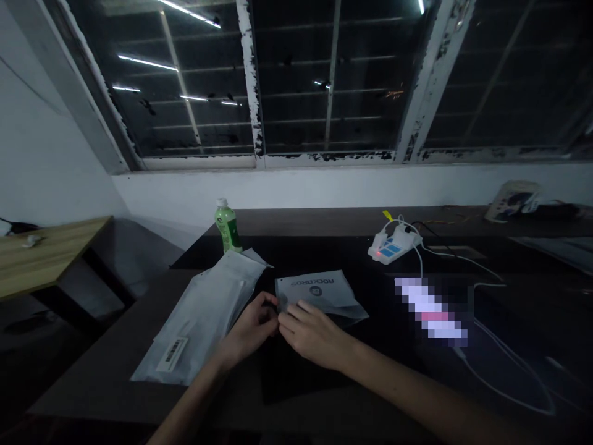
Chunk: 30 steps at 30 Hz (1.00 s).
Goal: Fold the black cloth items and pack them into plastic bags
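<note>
A frosted plastic bag (343,295) with dark ROCKBROS lettering, upside down from my side, lies on the dark table in front of me. At its near left edge my left hand (250,324) pinches with thumb and forefinger. My right hand (317,337) is closed over the same edge, its fingers curled and partly hiding the bag. The fingertips of both hands meet there, and the exact spot they grip is hidden. To the left of my left hand lies a stack of larger pale plastic bags (192,315), the top one with a white barcode label (173,354).
A green drink bottle (228,227) stands behind the stack. On the right are a white power strip (393,246) with plugs, a lit, blurred-out phone-like screen (428,309) and loose white cables (514,358). A wooden table (50,253) stands at far left.
</note>
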Available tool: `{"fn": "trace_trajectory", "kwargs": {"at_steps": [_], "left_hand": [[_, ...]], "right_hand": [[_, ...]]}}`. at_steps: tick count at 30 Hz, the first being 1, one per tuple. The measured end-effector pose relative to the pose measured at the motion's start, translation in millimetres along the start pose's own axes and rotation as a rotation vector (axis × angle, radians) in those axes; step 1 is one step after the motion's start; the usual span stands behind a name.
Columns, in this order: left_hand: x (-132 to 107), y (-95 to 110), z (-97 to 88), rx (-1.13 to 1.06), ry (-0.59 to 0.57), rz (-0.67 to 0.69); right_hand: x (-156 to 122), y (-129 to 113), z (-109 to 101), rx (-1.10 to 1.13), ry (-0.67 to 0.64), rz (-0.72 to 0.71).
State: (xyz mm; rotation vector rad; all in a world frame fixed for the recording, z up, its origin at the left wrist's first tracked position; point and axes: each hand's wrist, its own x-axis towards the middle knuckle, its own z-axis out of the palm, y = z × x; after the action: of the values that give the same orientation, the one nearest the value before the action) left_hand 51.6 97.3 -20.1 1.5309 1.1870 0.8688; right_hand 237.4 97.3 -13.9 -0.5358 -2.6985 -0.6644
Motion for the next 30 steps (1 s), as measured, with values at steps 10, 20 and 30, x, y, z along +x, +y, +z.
{"fn": "trace_trajectory", "kwargs": {"at_steps": [10,20,30], "left_hand": [[-0.1,4.3,-2.1,0.047,0.048,0.027],[-1.2,-1.0,-12.8,0.221,0.029,0.104],[-5.6,-8.4,-19.6,0.464,-0.035,0.060]], "right_hand": [[-37.4,15.5,-5.6,0.016,-0.012,0.075],[-133.5,44.7,-24.6,0.067,-0.089,0.354],[-102.9,69.6,-4.8,1.329,-0.113,1.259]]}}
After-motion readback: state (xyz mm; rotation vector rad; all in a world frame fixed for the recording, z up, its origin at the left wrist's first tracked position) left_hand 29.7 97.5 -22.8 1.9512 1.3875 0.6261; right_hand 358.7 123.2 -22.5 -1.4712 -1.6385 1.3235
